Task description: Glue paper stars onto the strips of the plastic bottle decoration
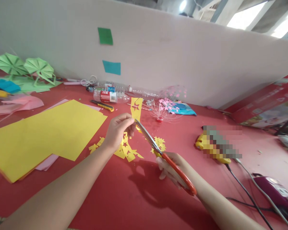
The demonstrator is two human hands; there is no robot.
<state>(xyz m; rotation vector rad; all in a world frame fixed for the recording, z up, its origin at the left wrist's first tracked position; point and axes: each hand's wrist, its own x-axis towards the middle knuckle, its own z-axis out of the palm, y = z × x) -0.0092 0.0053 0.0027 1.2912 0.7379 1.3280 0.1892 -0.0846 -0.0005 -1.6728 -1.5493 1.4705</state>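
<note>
My left hand [118, 131] pinches a strip of yellow paper [135, 111] that stands up from the fingers, with a star-shaped hole cut in it. My right hand [174, 167] is wrapped round the red handles of a pair of scissors [156, 147]. The blades point up and left, their tips meeting the paper at my left fingertips; whether they are apart there is too fine to tell. Below my hands lie yellow paper scraps [127, 150] with star cut-outs. A small pile of yellow paper stars [159, 143] sits just behind the scissors.
Large yellow sheets [50, 137] cover the left of the red table [105, 198]. Behind are a box cutter [102, 105], plastic bottles [109, 95] and a pink-star ornament [160, 111]. Green folded-paper pieces [39, 68] stand far left. A yellow corded tool [201, 142] and purple power strip [273, 187] lie right.
</note>
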